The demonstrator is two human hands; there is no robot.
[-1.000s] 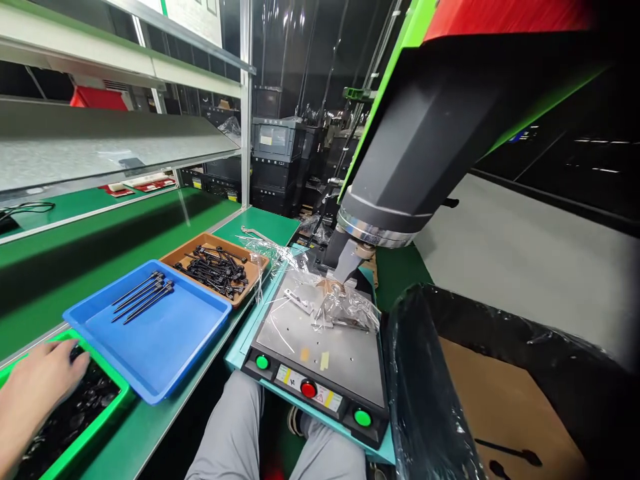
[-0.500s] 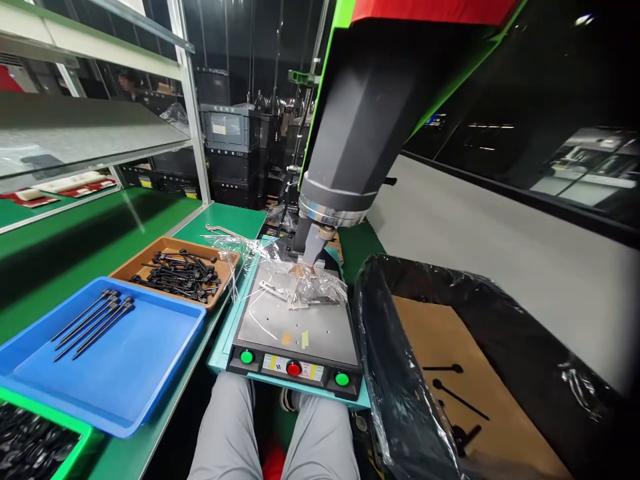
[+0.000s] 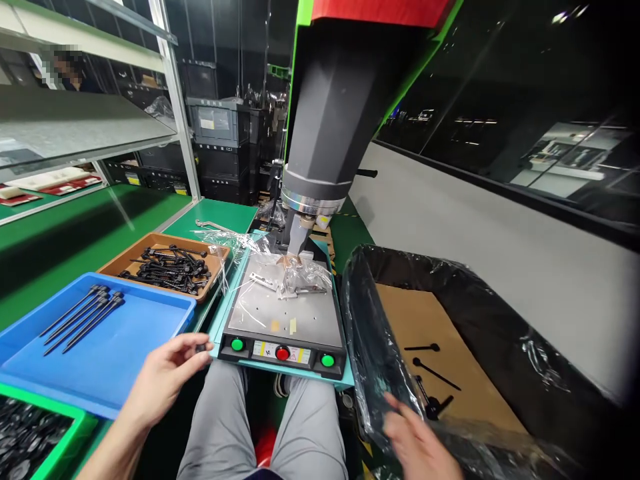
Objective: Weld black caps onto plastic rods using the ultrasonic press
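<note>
My left hand [image 3: 163,375] hovers over the front corner of the blue tray [image 3: 115,353], fingers pinched on a small black part [image 3: 201,347]. My right hand [image 3: 417,443] is low at the near rim of the lined cardboard box [image 3: 380,347]; its fingers are blurred, resting on the black plastic liner. Between the hands stands the press machine [image 3: 283,320], with two green buttons and one red button on its front. Its horn [image 3: 300,233] points down at a fixture wrapped in clear film [image 3: 300,280]. Several long black pins [image 3: 80,317] lie in the blue tray.
A brown tray [image 3: 165,267] holds several black pins behind the blue tray. A green bin [image 3: 30,440] of small black parts sits at the lower left. A few black pins [image 3: 430,370] lie on the box bottom. Metal shelving stands at the left. My knees are below the machine.
The view swung right and down. My left hand left the green bin and now pinches a small black part by the blue tray. My right hand has come into view at the box rim.
</note>
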